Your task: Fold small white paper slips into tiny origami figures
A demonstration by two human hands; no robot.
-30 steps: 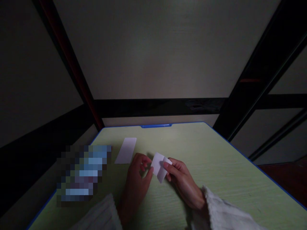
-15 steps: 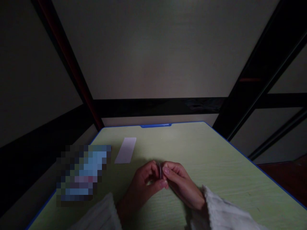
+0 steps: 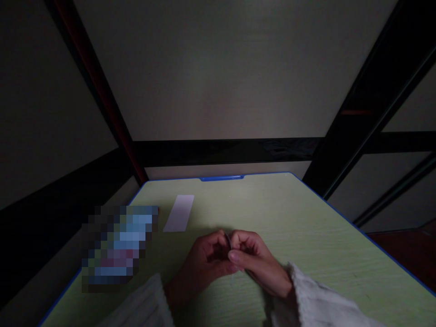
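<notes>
My left hand (image 3: 208, 259) and my right hand (image 3: 257, 256) meet low in the middle of the view, just above the table. Between them is a thin, flat, slightly curved piece (image 3: 228, 240), turned edge-on. Fingers cover most of it, and its material is too dark to make out. The left thumb and fingers pinch it from the left. On its near end rests the right thumb, with the right fingers curled behind. Beyond the left hand a pale paper strip (image 3: 179, 213) lies flat on the table.
The light green table (image 3: 323, 254) has a blue rim and a blue handle (image 3: 223, 178) at its far edge. At left lies a pixelated rectangular object (image 3: 126, 247) whose details are obscured. A pale panel (image 3: 221, 81) with black trim stands behind the table.
The right thumb has slid down and nearer along the thin piece. The piece now leans and curves more. The paper strip has stayed put.
</notes>
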